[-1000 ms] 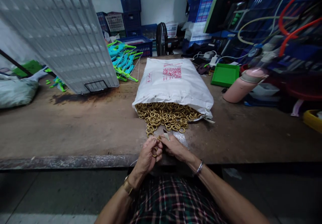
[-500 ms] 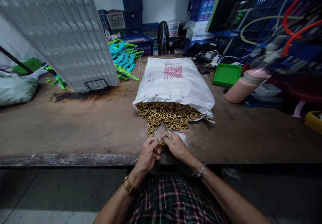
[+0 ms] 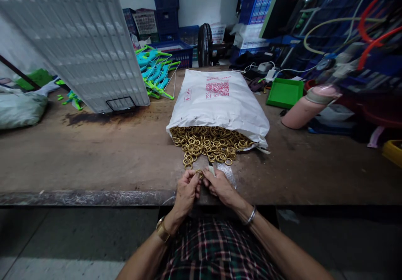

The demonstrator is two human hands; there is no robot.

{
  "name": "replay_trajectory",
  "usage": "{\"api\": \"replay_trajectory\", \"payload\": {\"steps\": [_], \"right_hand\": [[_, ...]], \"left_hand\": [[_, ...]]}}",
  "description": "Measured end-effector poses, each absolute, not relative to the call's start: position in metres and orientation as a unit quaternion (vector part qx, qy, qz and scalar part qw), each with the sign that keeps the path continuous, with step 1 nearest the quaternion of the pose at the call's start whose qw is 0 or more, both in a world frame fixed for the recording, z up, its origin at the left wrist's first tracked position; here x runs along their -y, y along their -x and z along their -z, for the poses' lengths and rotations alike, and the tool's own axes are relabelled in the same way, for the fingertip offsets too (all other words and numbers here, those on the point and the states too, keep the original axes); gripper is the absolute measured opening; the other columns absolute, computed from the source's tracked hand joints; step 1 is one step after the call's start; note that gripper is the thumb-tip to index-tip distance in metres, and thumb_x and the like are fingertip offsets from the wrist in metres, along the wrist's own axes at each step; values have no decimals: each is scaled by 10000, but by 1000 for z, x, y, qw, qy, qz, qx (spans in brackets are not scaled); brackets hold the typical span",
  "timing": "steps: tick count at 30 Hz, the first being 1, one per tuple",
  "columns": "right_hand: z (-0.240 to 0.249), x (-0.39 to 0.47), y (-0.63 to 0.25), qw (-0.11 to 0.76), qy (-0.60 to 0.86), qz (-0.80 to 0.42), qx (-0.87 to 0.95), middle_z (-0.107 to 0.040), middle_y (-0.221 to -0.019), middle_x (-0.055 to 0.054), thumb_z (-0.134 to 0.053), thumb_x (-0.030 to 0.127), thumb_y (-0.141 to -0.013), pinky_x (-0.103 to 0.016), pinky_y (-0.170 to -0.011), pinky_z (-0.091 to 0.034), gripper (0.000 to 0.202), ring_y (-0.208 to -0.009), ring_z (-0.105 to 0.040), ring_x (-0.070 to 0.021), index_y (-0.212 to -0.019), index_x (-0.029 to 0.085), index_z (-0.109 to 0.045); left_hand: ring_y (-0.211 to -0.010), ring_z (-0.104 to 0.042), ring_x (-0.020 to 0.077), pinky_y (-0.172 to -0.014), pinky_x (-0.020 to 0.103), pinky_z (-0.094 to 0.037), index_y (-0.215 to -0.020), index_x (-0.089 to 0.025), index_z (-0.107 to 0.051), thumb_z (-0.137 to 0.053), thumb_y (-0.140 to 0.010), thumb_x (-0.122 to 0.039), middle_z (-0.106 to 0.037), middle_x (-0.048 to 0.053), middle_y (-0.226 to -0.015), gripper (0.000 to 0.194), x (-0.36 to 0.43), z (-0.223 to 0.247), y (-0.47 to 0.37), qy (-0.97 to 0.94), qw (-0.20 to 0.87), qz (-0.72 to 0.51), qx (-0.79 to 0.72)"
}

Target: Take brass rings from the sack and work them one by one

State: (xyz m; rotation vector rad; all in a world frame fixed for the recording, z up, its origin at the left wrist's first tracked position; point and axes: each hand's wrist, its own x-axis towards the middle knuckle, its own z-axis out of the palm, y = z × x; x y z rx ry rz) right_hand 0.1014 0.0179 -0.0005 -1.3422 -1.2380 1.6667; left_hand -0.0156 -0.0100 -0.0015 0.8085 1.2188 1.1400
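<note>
Near the table's front edge, my left hand (image 3: 186,189) pinches a small brass-coloured ring (image 3: 199,174) between thumb and fingers. My right hand (image 3: 220,185) is closed on a small tool (image 3: 211,169) with a pale body and a dark tip pointing away from me. Its thumb is close beside the ring. Just beyond both hands, many similar rings (image 3: 207,142) spill from the open mouth of a white sack (image 3: 220,104) with red print, lying on the table. Fingers hide part of the ring and of the tool.
A tall ribbed translucent panel (image 3: 91,41) stands on the table (image 3: 94,158) at the left, with green and blue plastic pieces (image 3: 157,72) behind it. At the right are a green tray (image 3: 285,93) and a pink bottle (image 3: 304,110). A black fan (image 3: 204,45) is behind the sack.
Both hands have drawn closer together around the ring. The tool now points forward and shows more clearly. A ring seen lower in the left fingers is no longer visible.
</note>
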Motion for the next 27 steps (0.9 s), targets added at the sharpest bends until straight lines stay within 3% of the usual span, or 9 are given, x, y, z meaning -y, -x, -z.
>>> {"api": "replay_trajectory", "payload": {"steps": [7,14,21,27], "right_hand": [[-1,-14,-101,347,467,-711,396,-413,-478,95,-517,538,-726,-148,-292,-162,365,-300,-219,-11,-674,187,-429],[-5,-18,-104,320,474,-727,380,-431,-475,86,-535,564,-688,-143,-300,-164,395,-313,-232,-10,-670,183,-429],[-3,-19,-102,313,520,-677,416,-422,-499,90,-501,461,-709,-170,-312,-156,273,-318,-240,-30,-699,199,-425],[0,-22,-104,330,561,-493,577,-465,-561,44,-485,366,-713,-211,-511,-331,202,-532,-406,-90,-636,179,-488]], "left_hand": [[-386,-372,37,-345,148,-317,-774,-171,-497,-523,-776,-463,-561,-32,-600,293,11,-1,15,-403,580,-472,-529],[-362,-354,35,-334,144,-296,-756,-172,-497,-536,-763,-437,-489,-62,-527,268,13,-7,14,-423,586,-445,-529],[-376,-378,40,-337,154,-311,-764,-161,-501,-545,-739,-480,-478,-56,-553,323,12,-5,19,-426,620,-414,-513],[-360,-340,37,-329,149,-274,-735,-174,-472,-510,-753,-504,-453,-68,-511,333,12,-1,19,-421,619,-399,-529]]}}
